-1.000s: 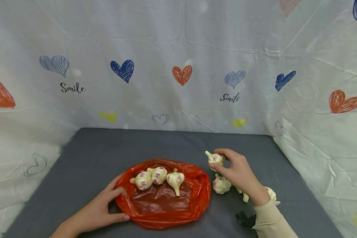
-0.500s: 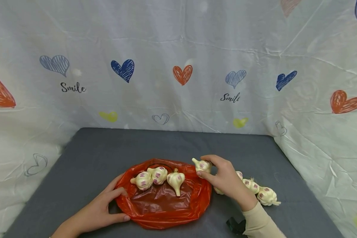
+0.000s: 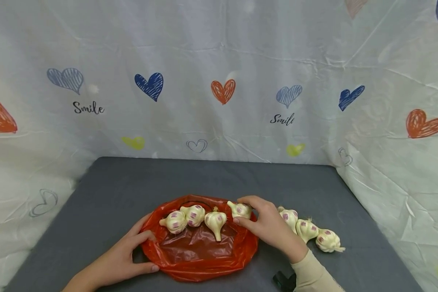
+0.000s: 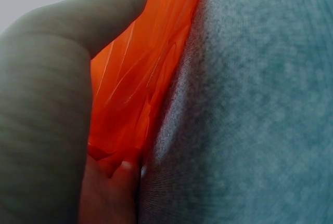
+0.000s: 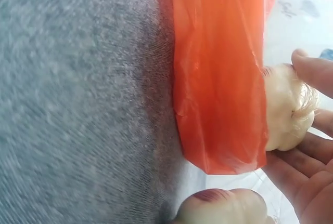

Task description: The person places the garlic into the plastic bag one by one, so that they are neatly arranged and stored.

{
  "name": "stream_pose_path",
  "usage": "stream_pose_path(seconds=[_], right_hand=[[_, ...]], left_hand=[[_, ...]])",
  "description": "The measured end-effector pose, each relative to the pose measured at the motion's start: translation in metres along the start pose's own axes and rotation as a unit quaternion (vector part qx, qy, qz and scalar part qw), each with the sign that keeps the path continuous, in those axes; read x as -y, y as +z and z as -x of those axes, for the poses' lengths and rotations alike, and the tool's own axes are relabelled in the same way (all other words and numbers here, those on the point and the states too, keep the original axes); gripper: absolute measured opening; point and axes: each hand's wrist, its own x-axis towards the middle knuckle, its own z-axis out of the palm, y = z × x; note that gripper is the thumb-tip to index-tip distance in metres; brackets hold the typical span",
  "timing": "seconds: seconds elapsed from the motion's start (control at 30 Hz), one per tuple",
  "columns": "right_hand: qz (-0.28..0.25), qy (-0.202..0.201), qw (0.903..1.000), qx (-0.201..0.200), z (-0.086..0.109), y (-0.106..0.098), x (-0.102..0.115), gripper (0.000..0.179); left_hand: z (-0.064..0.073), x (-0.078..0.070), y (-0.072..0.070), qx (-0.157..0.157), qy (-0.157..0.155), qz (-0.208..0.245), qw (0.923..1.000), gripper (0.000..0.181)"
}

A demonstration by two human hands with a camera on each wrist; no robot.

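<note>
Table point(image 3: 219, 178), near its front edge, is occupied by a spread red bag point(image 3: 193, 274). Its left rim is gripped by the half-curled left hand point(image 3: 125, 253). By the partly closed right hand point(image 3: 268, 223), a pinched garlic bulb point(image 3: 241, 211) has been brought leftward to the bag's right rim, so its transfer is judged nearly done. Three bagged bulbs point(image 3: 195, 215) are unmoved; loose bulbs point(image 3: 307, 230) are left toward the right edge.

dark grey table point(image 3: 190, 176) | creased white backdrop point(image 3: 190, 48) behind | printed red heart point(image 3: 223, 91) | black "Smile" lettering point(image 3: 89, 108), twice

Garlic bulb point(image 3: 240, 211) above red bag point(image 3: 200, 269)
</note>
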Motion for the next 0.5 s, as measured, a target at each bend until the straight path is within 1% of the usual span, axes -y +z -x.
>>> stream_pose_path(seconds=[0.13, 0.27, 0.37, 0.5], right_hand=[[0.000, -0.003, 1.0000, 0.006, -0.0006, 0.0038, -0.0015, 0.047], [0.004, -0.018, 0.9998, 0.002, -0.0008, 0.0068, -0.0013, 0.049], [0.006, -0.017, 0.9998, 0.002, -0.0002, 0.0086, -0.0013, 0.051], [0.000, -0.009, 0.9999, 0.012, 0.0011, 0.0106, -0.0016, 0.053]], left_hand=[[0.0002, -0.0003, 0.0001, 0.001, -0.001, -0.001, 1.0000, 0.033], [-0.0002, -0.0004, -0.0004, 0.001, 0.000, 0.002, 1.0000, 0.033], [-0.0008, -0.0006, -0.0010, 0.006, -0.004, 0.007, 0.9999, 0.032], [-0.0016, -0.0002, -0.0015, 0.017, -0.014, 0.016, 0.9996, 0.030]])
